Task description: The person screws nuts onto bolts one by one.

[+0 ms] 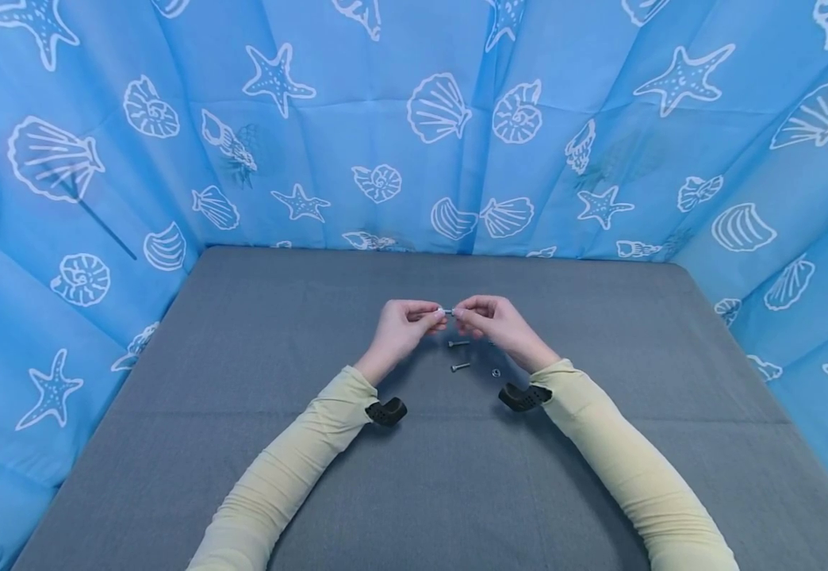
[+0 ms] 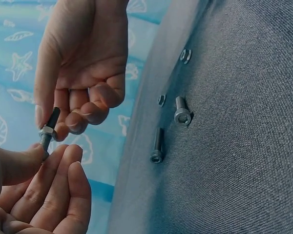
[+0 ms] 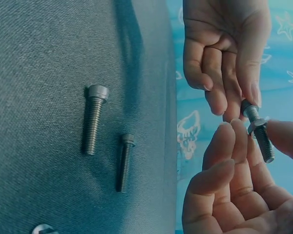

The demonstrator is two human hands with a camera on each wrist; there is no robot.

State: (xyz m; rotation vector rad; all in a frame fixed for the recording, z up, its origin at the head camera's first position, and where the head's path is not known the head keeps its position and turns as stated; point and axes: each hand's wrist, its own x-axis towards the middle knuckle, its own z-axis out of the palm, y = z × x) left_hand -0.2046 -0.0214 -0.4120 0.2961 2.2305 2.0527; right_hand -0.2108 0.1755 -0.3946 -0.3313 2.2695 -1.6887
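Note:
Above the grey table, my left hand (image 1: 401, 329) pinches the head end of a metal bolt (image 3: 266, 148) between thumb and fingers. A hex nut (image 3: 257, 126) sits partway along its thread. From the other side, my right hand (image 1: 496, 321) pinches the nut between thumb and fingertips, and the bolt's threaded end sticks out past it. In the left wrist view, two socket-head bolts, one nearer (image 2: 182, 111) and one farther (image 2: 157, 146), lie on the cloth below the hands. Two loose nuts, one larger-looking (image 2: 185, 56) and one smaller-looking (image 2: 161, 100), lie beyond them.
Grey cloth covers the table (image 1: 278, 492). A blue curtain (image 1: 385, 119) with white shells and starfish hangs along its back and sides. Black wrist-worn devices, one left (image 1: 387, 411) and one right (image 1: 523, 396), jut inward from the yellow sleeves.

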